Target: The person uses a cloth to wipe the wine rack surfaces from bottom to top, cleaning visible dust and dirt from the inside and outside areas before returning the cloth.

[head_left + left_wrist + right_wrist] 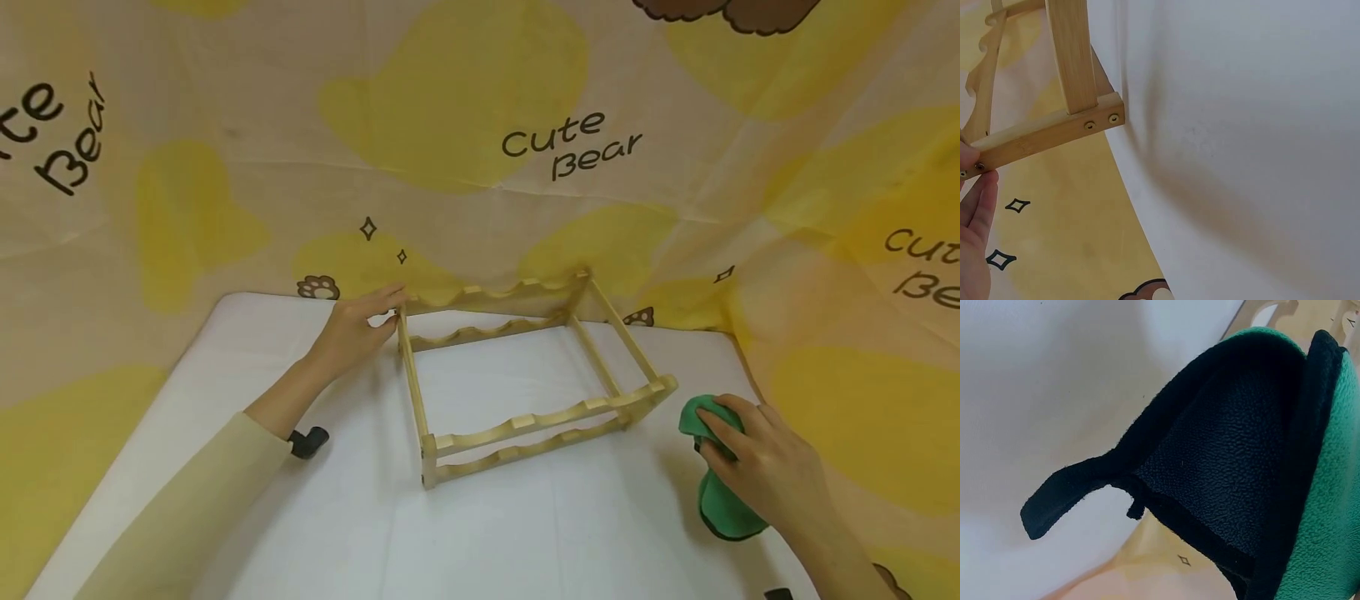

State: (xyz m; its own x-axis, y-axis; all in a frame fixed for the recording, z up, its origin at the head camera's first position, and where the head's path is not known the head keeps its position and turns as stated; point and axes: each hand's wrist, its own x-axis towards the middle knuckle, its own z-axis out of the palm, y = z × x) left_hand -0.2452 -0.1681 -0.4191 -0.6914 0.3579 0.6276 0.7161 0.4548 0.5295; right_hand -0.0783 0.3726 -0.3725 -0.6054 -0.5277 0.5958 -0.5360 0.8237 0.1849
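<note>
A light wooden rack (525,423) with scalloped rails stands at the middle of the white table. My left hand (348,333) pinches its far left corner between thumb and fingers. In the left wrist view, the end bar (1035,140) shows brass-coloured screws, and the thumb and fingers grip it at the left edge. To the right of the rack, apart from it, my right hand (772,458) holds a folded green cloth (727,504). Seen from the right wrist, the cloth (1329,506) has black edging, a dark inner side and a hanging black loop (1063,494); the fingers are hidden there.
The white table (480,533) meets a yellow and cream fabric wall (465,100) printed with "Cute Bear" behind and at the sides. The rack's far rail stands close to that fabric. A small black object (307,442) shows beside the left wrist.
</note>
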